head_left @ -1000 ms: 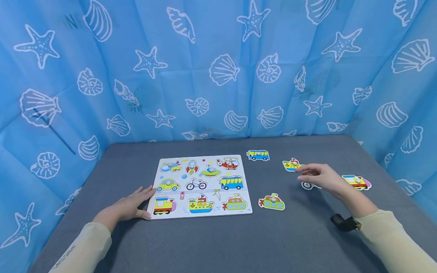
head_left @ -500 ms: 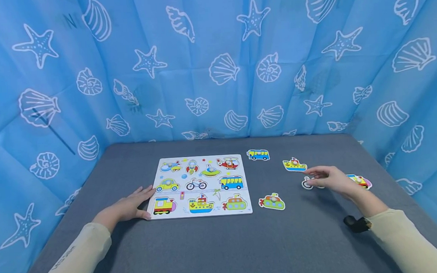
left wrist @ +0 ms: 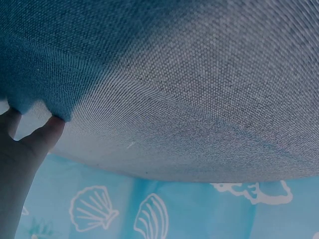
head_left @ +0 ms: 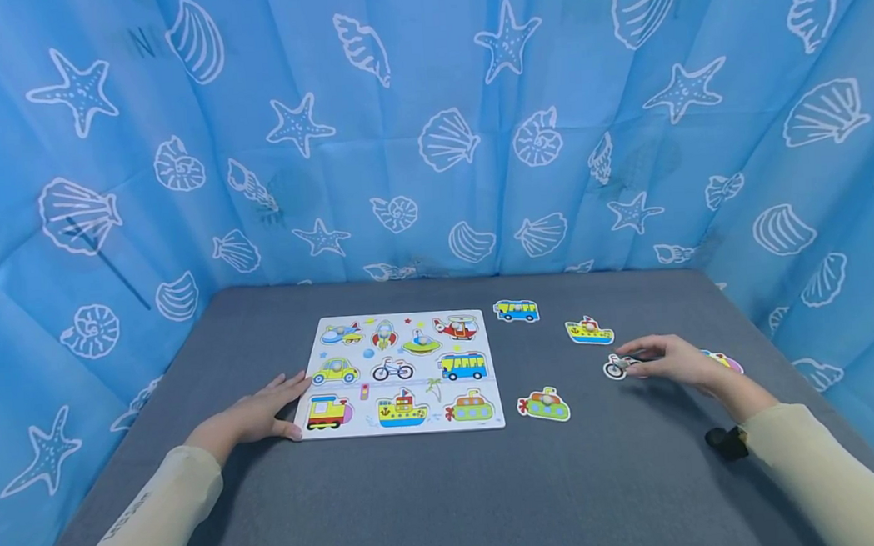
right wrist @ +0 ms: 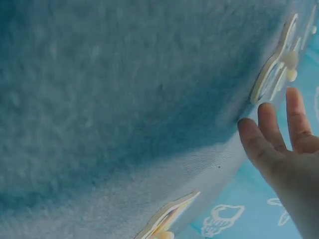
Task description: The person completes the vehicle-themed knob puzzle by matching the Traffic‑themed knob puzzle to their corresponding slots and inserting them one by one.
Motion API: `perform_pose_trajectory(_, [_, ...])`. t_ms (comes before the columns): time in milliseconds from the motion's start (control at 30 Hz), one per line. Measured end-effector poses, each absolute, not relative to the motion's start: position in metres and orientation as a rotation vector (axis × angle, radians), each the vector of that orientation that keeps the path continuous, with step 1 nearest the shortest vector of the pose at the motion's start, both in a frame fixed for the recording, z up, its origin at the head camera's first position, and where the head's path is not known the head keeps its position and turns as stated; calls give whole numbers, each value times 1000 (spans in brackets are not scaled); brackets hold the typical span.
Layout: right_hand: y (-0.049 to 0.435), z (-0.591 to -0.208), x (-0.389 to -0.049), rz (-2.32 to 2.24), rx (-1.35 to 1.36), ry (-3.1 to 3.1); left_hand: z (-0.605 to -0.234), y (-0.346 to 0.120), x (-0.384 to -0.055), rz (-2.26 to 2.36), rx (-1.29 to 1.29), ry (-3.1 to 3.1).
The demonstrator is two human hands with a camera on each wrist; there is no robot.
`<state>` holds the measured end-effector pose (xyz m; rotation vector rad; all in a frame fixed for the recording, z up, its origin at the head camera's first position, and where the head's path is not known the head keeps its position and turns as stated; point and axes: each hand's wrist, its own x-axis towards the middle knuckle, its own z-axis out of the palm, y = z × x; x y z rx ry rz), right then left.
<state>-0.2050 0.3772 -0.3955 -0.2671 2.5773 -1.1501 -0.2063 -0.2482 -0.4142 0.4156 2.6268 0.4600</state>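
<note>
My left hand rests along the left edge of a white vehicle puzzle board, thumb at its near corner. In the left wrist view two of its fingertips show beside grey cloth. Knobbed plane, rocket, flying saucer, helicopter and car pieces sit in the board; the other shapes on it show no knobs. My right hand is low over a bicycle puzzle piece and covers part of it. In the right wrist view the right fingers are spread just short of the bicycle piece's knob.
Loose knobbed pieces lie right of the board: a bus, a ship, a submarine and a train partly hidden behind the right hand. A grey cloth covers the table; a blue shell-print curtain surrounds it.
My right hand has moved right and slightly nearer, from beside the ship piece to the bicycle piece, now overlapping the train piece. The left hand and board have stayed put.
</note>
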Motion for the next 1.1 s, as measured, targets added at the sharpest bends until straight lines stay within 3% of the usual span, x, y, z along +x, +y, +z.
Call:
perform_pose_trajectory(533, [392,-403,-237,-1072,-220,2415,-417,-250,-209,466,422,2629])
perform_pose_trajectory(1100, [391,-407,-239,-1073,-173,2428,-416,-249,-208,466,452,2624])
